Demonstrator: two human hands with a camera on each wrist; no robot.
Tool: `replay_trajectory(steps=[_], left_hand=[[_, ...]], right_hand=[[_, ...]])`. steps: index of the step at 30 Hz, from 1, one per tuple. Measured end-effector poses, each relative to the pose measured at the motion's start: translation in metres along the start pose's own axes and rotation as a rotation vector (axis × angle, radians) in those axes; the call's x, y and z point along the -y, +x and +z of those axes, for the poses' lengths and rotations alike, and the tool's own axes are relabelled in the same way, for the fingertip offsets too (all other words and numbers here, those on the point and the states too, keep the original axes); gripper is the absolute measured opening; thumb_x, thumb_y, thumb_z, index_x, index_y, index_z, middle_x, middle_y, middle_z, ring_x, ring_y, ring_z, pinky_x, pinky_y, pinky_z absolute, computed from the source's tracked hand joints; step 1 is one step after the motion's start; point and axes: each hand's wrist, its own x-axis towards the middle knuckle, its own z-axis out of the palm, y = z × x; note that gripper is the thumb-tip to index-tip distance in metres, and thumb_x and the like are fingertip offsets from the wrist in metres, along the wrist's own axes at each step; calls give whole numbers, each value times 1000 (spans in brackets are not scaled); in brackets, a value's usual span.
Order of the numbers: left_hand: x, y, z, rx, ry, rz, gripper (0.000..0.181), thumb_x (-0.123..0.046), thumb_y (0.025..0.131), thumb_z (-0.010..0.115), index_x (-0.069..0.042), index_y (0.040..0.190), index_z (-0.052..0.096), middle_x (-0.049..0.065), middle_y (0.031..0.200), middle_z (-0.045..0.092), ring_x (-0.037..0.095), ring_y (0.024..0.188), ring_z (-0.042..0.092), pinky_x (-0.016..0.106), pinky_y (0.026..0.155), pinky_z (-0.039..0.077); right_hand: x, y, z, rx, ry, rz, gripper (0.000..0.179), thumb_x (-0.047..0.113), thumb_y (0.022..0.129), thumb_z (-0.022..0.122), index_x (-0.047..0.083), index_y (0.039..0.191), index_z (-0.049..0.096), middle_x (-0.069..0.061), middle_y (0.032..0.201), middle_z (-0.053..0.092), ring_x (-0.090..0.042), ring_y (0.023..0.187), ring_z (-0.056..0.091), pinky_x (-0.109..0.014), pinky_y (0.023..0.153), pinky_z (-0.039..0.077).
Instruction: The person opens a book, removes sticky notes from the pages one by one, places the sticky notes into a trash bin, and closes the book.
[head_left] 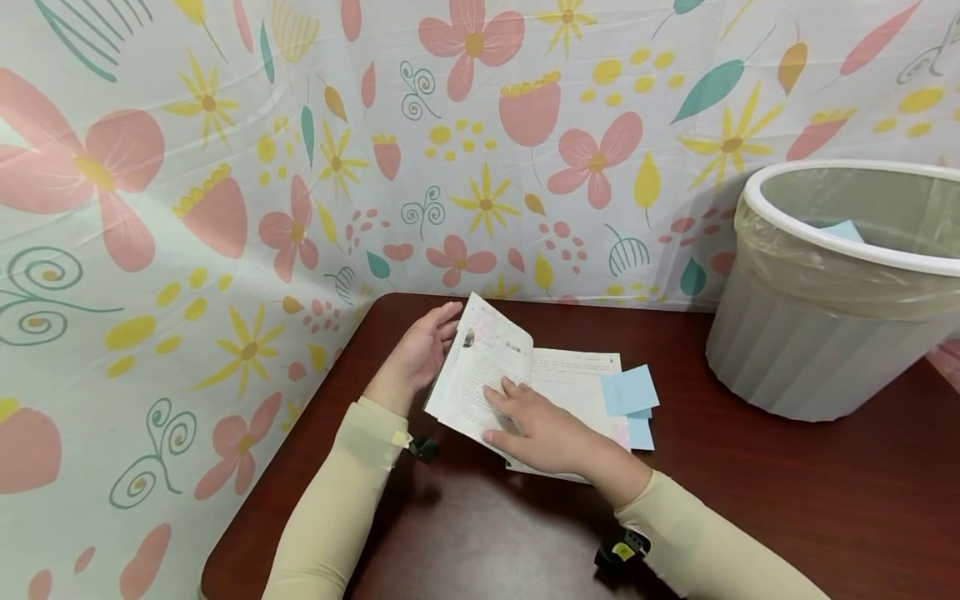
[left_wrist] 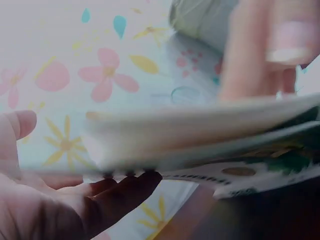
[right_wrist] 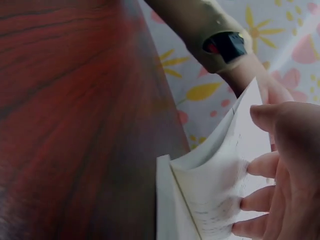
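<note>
An open book point(head_left: 573, 392) lies on the table, its left-hand pages raised at a slant. My left hand point(head_left: 423, 350) is at the outer left edge of those pages; in the left wrist view its extended fingers point(left_wrist: 120, 200) reach under the book's cover. Across the raised page, my right hand point(head_left: 543, 429) rests with spread fingers. The right wrist view shows its fingertips point(right_wrist: 247, 202) touching the printed page point(right_wrist: 225, 175). Light blue paper slips point(head_left: 628, 389) stick out past the book's right edge.
A grey ribbed bin point(head_left: 795, 358) with a plastic liner stands at the right of the dark red-brown table point(head_left: 465, 542). Inside it shows a light blue piece of paper point(head_left: 843, 231). A flower-patterned cloth point(head_left: 360, 150) hangs behind and to the left of the table.
</note>
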Motion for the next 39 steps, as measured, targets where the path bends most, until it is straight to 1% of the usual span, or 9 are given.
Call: replay_trajectory(steps=[3,7,10,12,16,21,26,33,39], left_hand=[[0,3,-9,-30,-8,-1,63,-41,111,36,-12,165,24,18,167,32,36,147,41,40,104,46],[8,7,-20,-84,18,-26,61,-42,110,40,-15,164,27,13,170,24,39,153,31,54,123,28],[15,9,-29,-130,88,-74,61,-44,110,43,-21,164,28,8,174,15,39,159,19,62,127,10],[19,11,-32,-156,140,-100,63,-46,108,46,-23,164,29,7,175,10,36,161,13,64,127,5],[24,14,-36,-182,199,-128,67,-51,104,53,-22,162,33,5,175,11,31,161,16,63,127,14],[27,15,-37,-145,275,-154,67,-54,104,52,-18,159,40,2,171,24,29,159,22,60,124,23],[28,15,-33,-145,360,-169,69,-57,102,53,-21,159,41,3,170,28,30,160,20,63,126,18],[31,14,-27,-135,442,-159,60,-54,104,50,-29,158,42,-3,171,25,29,162,14,61,128,11],[34,13,-25,-137,517,-139,62,-56,103,50,-26,157,45,0,169,32,31,160,20,62,127,15]], right_hand=[[0,-1,5,9,-60,-11,73,58,103,52,16,160,38,-20,169,23,-47,156,21,-59,125,27],[1,-3,12,17,-140,-38,68,55,102,54,14,157,45,-21,166,31,-50,154,26,-62,121,32],[3,-5,16,52,-171,-20,67,55,101,56,18,156,48,-15,167,33,-46,156,25,-69,118,30],[4,-7,18,85,-178,0,66,57,100,58,21,155,48,-11,168,31,-42,158,22,-73,117,27],[5,-9,18,142,-191,19,66,58,100,58,26,156,47,-6,171,27,-37,160,15,-76,117,22],[4,-7,18,189,-195,9,67,57,100,58,26,158,44,-6,172,23,-38,161,10,-75,118,22],[5,-4,16,233,-190,16,67,58,99,59,29,158,43,-5,173,18,-37,162,5,-76,119,17],[8,-2,15,278,-217,26,66,60,98,59,31,156,47,-6,173,19,-34,162,4,-76,119,14],[8,1,14,296,-239,22,64,59,98,59,31,154,49,-7,172,22,-33,162,7,-77,119,14]])
